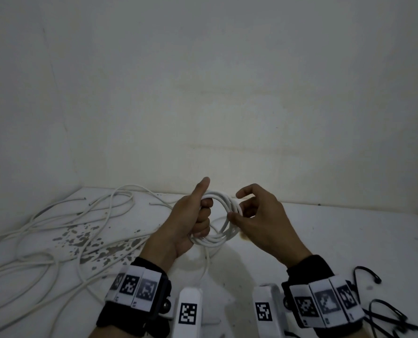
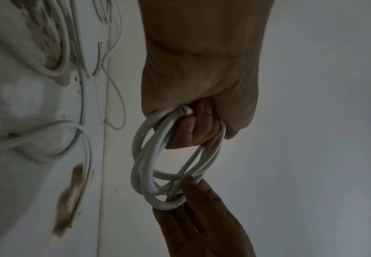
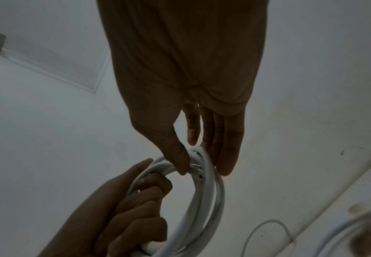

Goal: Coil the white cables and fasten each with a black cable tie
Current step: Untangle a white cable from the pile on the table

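A white cable coil (image 1: pixel 223 219) of several loops is held up above the white table (image 1: pixel 325 230). My left hand (image 1: pixel 199 217) grips its left side in a fist, thumb pointing up; the left wrist view shows those fingers (image 2: pixel 193 128) curled round the coil (image 2: pixel 144 167). My right hand (image 1: pixel 238 209) pinches the coil's right side between thumb and fingers. In the right wrist view the thumb (image 3: pixel 180 161) presses the coil (image 3: pixel 210 200) against the straight fingers. A short tail of cable (image 1: pixel 205 262) hangs from the coil toward the table.
Several loose white cables (image 1: pixel 56 230) sprawl over the table's left half, across patches of chipped paint (image 1: pixel 100 247). Black cable ties (image 1: pixel 376 311) lie at the near right, beside my right wrist. A plain wall (image 1: pixel 203 93) closes off the back.
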Demonstrator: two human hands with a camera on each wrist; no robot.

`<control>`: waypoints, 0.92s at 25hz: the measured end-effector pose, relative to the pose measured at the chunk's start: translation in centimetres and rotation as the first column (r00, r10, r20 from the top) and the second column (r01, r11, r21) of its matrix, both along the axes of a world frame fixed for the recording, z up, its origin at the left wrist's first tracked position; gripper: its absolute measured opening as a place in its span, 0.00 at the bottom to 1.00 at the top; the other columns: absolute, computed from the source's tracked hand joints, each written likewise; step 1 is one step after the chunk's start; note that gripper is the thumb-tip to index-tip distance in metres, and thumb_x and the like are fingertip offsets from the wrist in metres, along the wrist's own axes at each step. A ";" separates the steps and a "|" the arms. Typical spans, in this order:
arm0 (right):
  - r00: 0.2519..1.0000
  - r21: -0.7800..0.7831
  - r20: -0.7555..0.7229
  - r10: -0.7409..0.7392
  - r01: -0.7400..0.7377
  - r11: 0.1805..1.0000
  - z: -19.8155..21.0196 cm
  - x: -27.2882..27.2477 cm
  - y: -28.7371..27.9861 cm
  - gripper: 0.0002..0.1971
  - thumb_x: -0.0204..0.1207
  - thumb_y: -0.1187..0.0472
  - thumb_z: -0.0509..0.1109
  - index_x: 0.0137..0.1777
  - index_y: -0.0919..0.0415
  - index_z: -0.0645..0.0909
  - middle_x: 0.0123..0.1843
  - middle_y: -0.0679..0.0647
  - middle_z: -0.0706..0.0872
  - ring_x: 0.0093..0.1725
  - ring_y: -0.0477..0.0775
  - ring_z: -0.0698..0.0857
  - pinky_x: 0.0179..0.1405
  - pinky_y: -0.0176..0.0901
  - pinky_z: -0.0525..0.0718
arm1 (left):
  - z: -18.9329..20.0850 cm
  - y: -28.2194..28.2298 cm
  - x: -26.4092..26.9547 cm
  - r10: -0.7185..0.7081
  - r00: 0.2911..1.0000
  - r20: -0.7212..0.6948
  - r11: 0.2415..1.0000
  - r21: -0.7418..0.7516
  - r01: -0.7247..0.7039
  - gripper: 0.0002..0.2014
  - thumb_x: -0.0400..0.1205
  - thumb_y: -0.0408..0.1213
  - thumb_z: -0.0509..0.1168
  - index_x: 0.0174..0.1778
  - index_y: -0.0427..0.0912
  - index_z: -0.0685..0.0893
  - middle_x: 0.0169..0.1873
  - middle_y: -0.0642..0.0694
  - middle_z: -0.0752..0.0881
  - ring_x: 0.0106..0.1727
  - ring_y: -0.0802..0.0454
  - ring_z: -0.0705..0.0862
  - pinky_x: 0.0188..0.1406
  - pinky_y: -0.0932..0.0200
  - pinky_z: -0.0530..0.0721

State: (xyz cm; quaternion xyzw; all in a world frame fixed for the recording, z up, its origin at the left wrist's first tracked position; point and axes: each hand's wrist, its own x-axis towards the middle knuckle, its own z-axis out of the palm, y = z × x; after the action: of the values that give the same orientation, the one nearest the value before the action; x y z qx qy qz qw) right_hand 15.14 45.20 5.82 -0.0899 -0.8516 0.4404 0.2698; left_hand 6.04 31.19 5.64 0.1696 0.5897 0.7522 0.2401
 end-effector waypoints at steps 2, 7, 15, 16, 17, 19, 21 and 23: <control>1.000 0.141 0.012 -0.011 0.009 0.990 -0.1 0.0 -0.4 0.15 0.74 0.64 0.77 0.55 0.52 0.77 0.36 0.51 0.87 0.34 0.48 0.87 0.35 0.42 0.88 | 0.1 0.2 0.4 0.022 0.999 -0.035 0.999 -0.035 -0.024 0.26 0.82 0.61 0.60 0.25 0.47 0.66 0.17 0.51 0.58 0.17 0.55 0.54 0.22 0.61 0.55; 1.000 0.402 0.005 -0.020 0.016 0.915 -0.8 -0.4 -0.9 0.08 0.79 0.65 0.70 0.54 0.58 0.74 0.41 0.54 0.84 0.38 0.57 0.85 0.39 0.58 0.87 | 0.1 0.7 1.1 0.050 0.996 -0.079 0.993 -0.099 -0.058 0.26 0.84 0.60 0.59 0.26 0.45 0.68 0.18 0.51 0.60 0.18 0.54 0.56 0.23 0.59 0.56; 0.993 0.571 0.021 -0.114 0.082 0.817 -1.0 -0.1 -1.0 0.11 0.81 0.58 0.66 0.58 0.51 0.67 0.38 0.49 0.85 0.35 0.56 0.84 0.36 0.52 0.84 | 0.5 1.1 1.9 0.055 0.991 -0.123 0.982 -0.174 -0.076 0.27 0.84 0.60 0.59 0.28 0.42 0.73 0.18 0.51 0.62 0.17 0.55 0.59 0.21 0.61 0.59; 0.989 0.608 0.018 -0.150 0.108 0.787 -1.0 -0.1 -1.2 0.11 0.81 0.57 0.65 0.59 0.50 0.67 0.38 0.48 0.84 0.36 0.56 0.84 0.35 0.50 0.82 | 0.5 1.1 1.7 0.055 0.991 -0.118 0.983 -0.169 -0.075 0.27 0.84 0.61 0.59 0.28 0.42 0.73 0.18 0.51 0.62 0.17 0.55 0.59 0.21 0.61 0.60; 0.983 0.626 0.005 -0.183 0.140 0.767 -1.0 -0.2 -1.4 0.11 0.81 0.57 0.64 0.60 0.51 0.67 0.39 0.48 0.83 0.35 0.56 0.83 0.34 0.48 0.80 | 0.5 1.1 1.6 0.055 0.993 -0.109 0.986 -0.153 -0.071 0.27 0.83 0.61 0.59 0.28 0.43 0.72 0.18 0.51 0.62 0.17 0.55 0.59 0.21 0.61 0.60; 0.970 0.602 -0.021 -0.242 0.206 0.772 -1.1 -0.6 -1.8 0.12 0.82 0.57 0.63 0.63 0.51 0.67 0.41 0.48 0.81 0.36 0.56 0.82 0.34 0.48 0.77 | 0.6 1.1 1.3 0.044 0.994 -0.097 0.988 -0.146 -0.058 0.27 0.81 0.64 0.61 0.28 0.43 0.72 0.18 0.51 0.62 0.18 0.55 0.59 0.20 0.61 0.61; 0.952 0.599 -0.024 -0.306 0.258 0.758 -1.5 -0.9 -2.2 0.11 0.83 0.57 0.62 0.64 0.52 0.68 0.43 0.49 0.81 0.37 0.56 0.81 0.35 0.48 0.77 | 0.5 1.0 1.3 0.009 0.996 -0.089 0.986 -0.167 -0.024 0.28 0.78 0.66 0.63 0.25 0.45 0.71 0.18 0.51 0.61 0.19 0.54 0.59 0.21 0.60 0.61; 0.936 0.600 0.017 -0.351 0.271 0.752 -1.7 -0.8 -2.0 0.06 0.83 0.56 0.62 0.58 0.52 0.71 0.43 0.50 0.80 0.38 0.57 0.80 0.35 0.48 0.74 | 0.3 1.0 1.2 -0.032 0.997 -0.076 0.980 -0.198 0.017 0.30 0.76 0.68 0.64 0.19 0.48 0.70 0.18 0.51 0.60 0.19 0.54 0.58 0.21 0.60 0.59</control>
State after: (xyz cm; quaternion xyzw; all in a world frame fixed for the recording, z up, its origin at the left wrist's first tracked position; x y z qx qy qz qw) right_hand 14.31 43.18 4.13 -0.1706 -0.9341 0.0967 0.2983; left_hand 7.21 32.15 5.95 0.1818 0.6682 0.6798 0.2416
